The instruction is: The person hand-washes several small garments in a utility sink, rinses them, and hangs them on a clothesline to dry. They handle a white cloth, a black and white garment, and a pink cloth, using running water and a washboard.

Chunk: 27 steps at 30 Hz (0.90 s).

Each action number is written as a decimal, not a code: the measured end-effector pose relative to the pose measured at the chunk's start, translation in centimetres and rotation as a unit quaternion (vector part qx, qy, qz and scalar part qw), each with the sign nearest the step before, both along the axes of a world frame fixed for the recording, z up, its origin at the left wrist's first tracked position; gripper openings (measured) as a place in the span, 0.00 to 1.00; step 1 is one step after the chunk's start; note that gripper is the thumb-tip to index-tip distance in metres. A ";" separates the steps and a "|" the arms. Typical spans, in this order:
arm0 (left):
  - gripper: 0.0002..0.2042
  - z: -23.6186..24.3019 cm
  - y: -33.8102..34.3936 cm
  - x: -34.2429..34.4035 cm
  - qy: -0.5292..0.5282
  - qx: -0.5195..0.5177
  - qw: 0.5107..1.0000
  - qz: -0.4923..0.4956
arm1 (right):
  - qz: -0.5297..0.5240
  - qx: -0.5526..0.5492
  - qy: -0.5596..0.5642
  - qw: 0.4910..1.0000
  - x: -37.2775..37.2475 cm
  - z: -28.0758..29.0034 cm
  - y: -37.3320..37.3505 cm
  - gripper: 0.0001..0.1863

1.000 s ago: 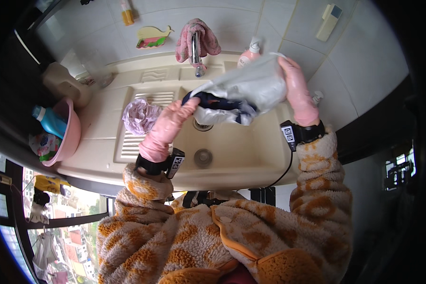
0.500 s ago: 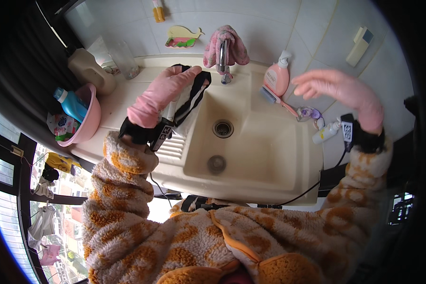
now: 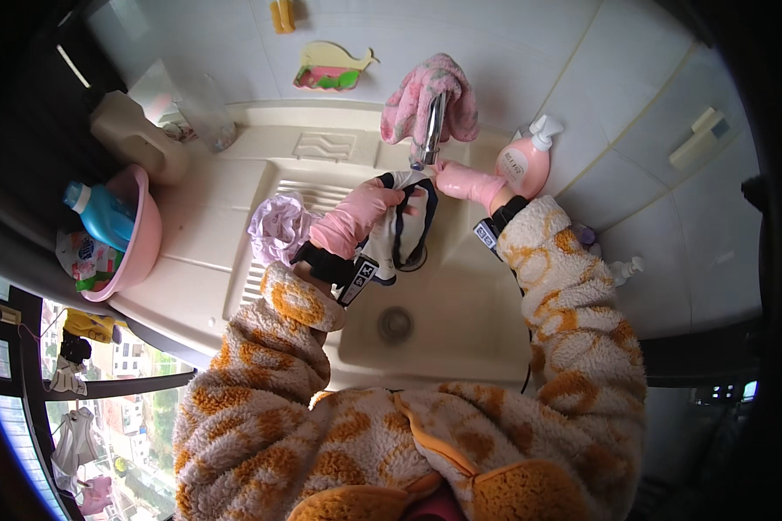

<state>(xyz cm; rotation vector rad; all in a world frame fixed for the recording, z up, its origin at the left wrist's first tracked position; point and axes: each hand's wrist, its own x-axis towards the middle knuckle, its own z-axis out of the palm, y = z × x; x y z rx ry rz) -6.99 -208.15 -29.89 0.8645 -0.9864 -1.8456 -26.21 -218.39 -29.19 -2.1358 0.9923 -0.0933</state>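
My left hand (image 3: 362, 213), in a pink glove, is closed on a white garment with dark trim (image 3: 413, 221), which hangs over the sink. At the garment's upper right edge, just below the faucet (image 3: 434, 122), my pink-gloved right hand (image 3: 467, 182) has its fingers drawn together and appears to pinch the cloth; its fingertips are partly hidden. A crumpled lilac cloth (image 3: 281, 227) lies on the ribbed drainboard beside my left hand.
The cream sink (image 3: 469, 321) lies beneath both hands. A pink towel (image 3: 408, 108) drapes over the faucet. A pink pump bottle (image 3: 525, 165) stands behind my right wrist. On the left are a pink basin (image 3: 143, 247) holding a blue bottle and a beige jug (image 3: 139, 139).
My right hand, open in the air at the right, has come left to the faucet and the garment. My left hand has carried the garment right and down, and the lilac cloth now shows.
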 end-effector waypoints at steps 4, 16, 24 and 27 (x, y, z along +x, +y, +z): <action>0.18 -1.1 -1.2 -0.2 -0.011 0.007 1.000 -0.004 | -0.028 0.158 -0.061 0.985 1.4 -2.3 -2.3 0.19; 0.15 0.2 -1.5 -1.7 0.194 0.121 0.973 0.025 | -0.001 0.120 -0.207 0.971 0.1 -3.6 -2.4 0.17; 0.15 -0.5 -0.3 -3.4 0.148 0.155 0.974 0.071 | 0.024 0.223 -0.338 0.914 -3.4 -1.8 2.7 0.33; 0.15 -0.7 -0.3 -4.0 0.135 0.121 0.983 0.027 | 0.016 0.228 -0.327 0.917 -4.5 -0.3 5.0 0.37</action>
